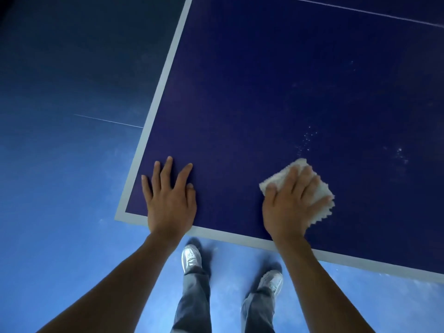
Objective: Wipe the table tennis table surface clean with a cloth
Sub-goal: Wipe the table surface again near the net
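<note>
A person's right hand (292, 203) presses a white cloth (319, 193) flat-fingered against a dark blue table tennis table (264, 92) at lower right of the frame; the left hand (169, 197) rests spread and flat near the white-edged corner. Pale specks (307, 138) lie just beyond the cloth.

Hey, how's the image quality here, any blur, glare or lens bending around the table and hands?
Head view: the table edge bows slightly from the wide-angle lens; left hand, right hand and cloth look sharp; the shoes below are smeared; the floor is bright near the feet, dark at upper left; no glare on the table.
</note>
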